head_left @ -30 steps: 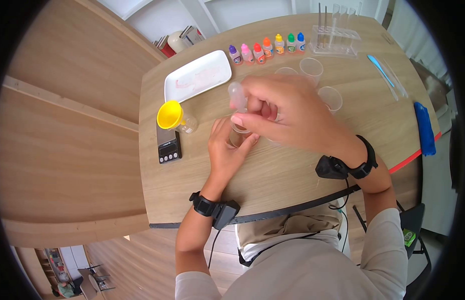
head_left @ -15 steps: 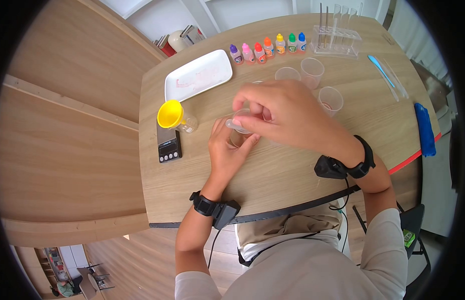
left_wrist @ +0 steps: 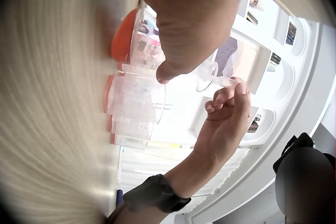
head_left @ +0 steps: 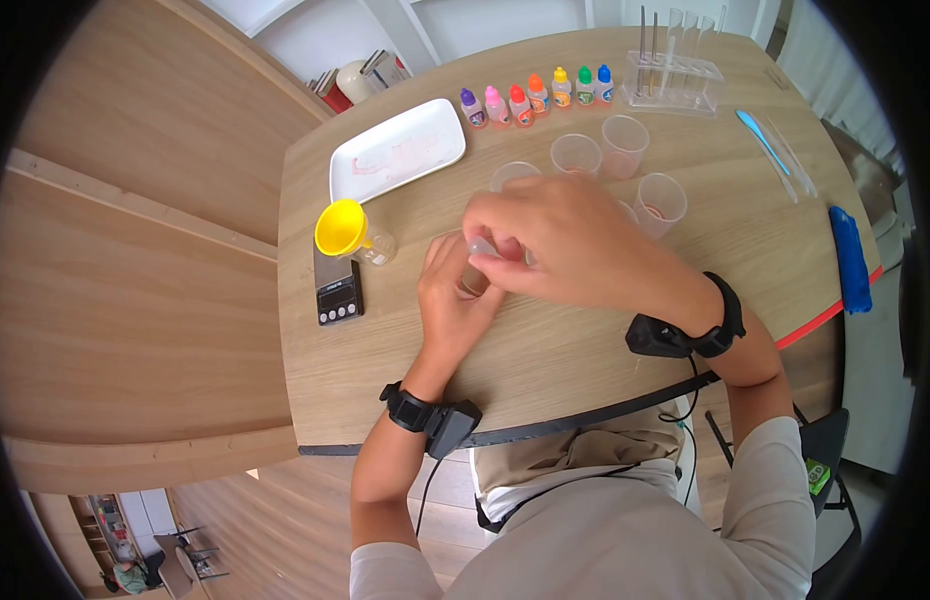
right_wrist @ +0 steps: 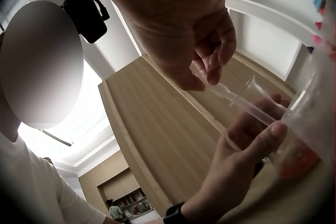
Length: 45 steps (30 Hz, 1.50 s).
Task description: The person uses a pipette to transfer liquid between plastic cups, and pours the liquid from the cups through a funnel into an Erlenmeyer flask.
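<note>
My left hand (head_left: 453,285) grips a clear flask (right_wrist: 298,150) with a flared rim, standing low over the table. Reddish-orange liquid (right_wrist: 296,167) lies at its bottom. Above its mouth, my right hand (head_left: 575,235) pinches a translucent plastic dropper (right_wrist: 251,109) near its bulb. The dropper's stem slants down into the flask's neck in the right wrist view; its tip is hard to make out through the clear walls. From above, the right hand covers most of the flask, and only the dropper bulb (head_left: 482,247) shows between thumb and fingers.
Clear plastic cups (head_left: 662,203) stand just beyond and right of my hands, some holding a little reddish liquid. Left are a yellow funnel (head_left: 340,229) in a small bottle and a scale (head_left: 338,300). Behind are a white tray (head_left: 385,130), colour bottles (head_left: 537,95) and a test-tube rack (head_left: 675,85).
The dropper bulb was raised upright above the flask, then tipped left and lower; now it sits lower between my right fingers. My left hand has stayed around the flask.
</note>
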Motion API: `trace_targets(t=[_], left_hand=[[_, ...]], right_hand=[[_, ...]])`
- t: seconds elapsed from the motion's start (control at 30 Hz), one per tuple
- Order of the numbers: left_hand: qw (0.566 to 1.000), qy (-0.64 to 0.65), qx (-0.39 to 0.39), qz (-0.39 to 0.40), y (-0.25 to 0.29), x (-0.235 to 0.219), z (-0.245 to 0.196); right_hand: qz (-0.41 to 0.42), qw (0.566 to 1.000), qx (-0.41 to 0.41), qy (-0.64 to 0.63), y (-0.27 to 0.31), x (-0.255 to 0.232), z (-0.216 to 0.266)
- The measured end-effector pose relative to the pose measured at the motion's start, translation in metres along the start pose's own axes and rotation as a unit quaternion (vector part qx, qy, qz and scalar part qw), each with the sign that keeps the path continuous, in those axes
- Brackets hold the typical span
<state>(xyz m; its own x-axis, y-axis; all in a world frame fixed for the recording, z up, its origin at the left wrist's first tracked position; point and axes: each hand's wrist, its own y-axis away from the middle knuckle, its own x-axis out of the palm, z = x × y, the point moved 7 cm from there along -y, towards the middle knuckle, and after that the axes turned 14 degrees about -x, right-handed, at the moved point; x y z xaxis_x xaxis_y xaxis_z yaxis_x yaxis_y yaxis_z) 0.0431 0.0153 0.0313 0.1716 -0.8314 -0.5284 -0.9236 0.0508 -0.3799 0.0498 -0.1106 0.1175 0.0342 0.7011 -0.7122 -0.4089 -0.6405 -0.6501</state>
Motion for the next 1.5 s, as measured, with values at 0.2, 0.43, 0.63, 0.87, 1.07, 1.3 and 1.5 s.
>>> trace_targets(t=[0.2,0.43,0.63,0.87,1.07,1.3,1.5], left_hand=[[0.999,-0.03,0.03,-0.033,0.0,-0.002,-0.002],[0.995,-0.051,0.045,-0.079,0.001,-0.008,-0.006],[0.996,-0.027,0.024,-0.076,0.001,-0.01,-0.006],[0.996,-0.034,0.032,-0.074,0.001,-0.01,-0.007],[0.996,-0.035,0.028,-0.074,0.001,-0.009,-0.005],[0.996,-0.035,0.035,-0.081,0.002,-0.011,-0.009],[0.996,-0.036,0.035,-0.08,0.002,-0.011,-0.009]], right_hand=[[-0.006,1.0,0.01,0.0,-0.001,-0.005,-0.003],[0.022,0.999,-0.028,0.011,-0.001,-0.005,0.002],[0.023,0.999,-0.03,0.016,0.0,-0.002,0.003],[0.019,0.997,-0.034,0.07,0.0,-0.002,0.002],[-0.009,0.995,-0.055,0.088,-0.001,-0.003,0.005],[-0.023,0.997,-0.031,0.071,0.0,-0.003,-0.001],[-0.02,0.998,-0.032,0.059,0.0,-0.004,0.0]])
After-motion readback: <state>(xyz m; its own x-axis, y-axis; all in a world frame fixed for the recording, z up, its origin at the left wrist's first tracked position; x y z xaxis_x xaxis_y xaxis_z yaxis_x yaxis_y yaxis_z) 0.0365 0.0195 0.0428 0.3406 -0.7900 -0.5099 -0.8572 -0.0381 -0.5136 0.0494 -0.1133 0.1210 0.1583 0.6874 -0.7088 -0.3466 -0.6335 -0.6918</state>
